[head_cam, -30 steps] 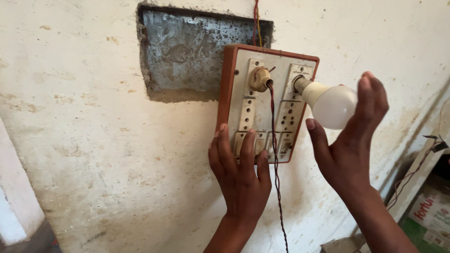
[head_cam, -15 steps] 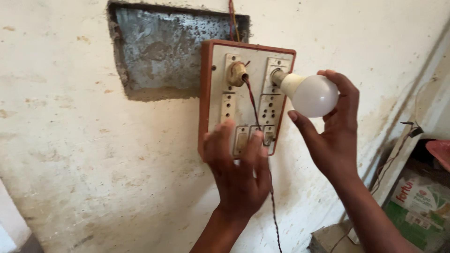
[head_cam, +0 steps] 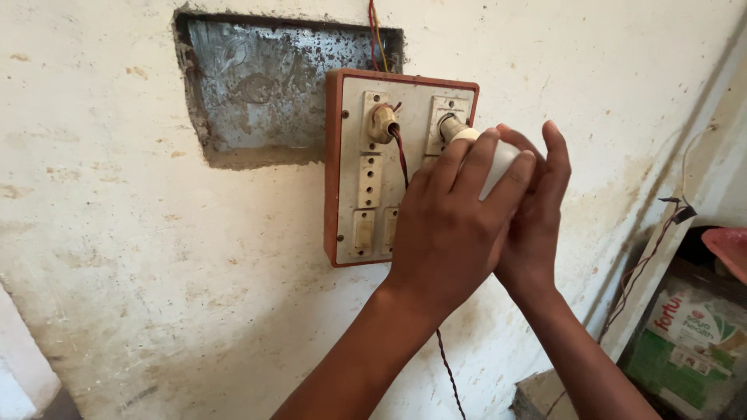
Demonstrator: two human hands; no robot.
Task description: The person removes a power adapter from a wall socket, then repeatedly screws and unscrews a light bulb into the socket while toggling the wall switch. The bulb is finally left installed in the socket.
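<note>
Left hand and right hand: both cupped closed around white bulb in the holder on switchboard. Step judged: seating or turning the bulb; needs a gentle, even twist.

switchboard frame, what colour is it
Reddish-brown frame around a cream switchboard face, head view.

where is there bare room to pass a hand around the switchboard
Bare wall lies left of the switchboard, below the wall recess, and under the board's bottom edge. Crowded at its right: left hand and right hand wrap the bulb.
</note>
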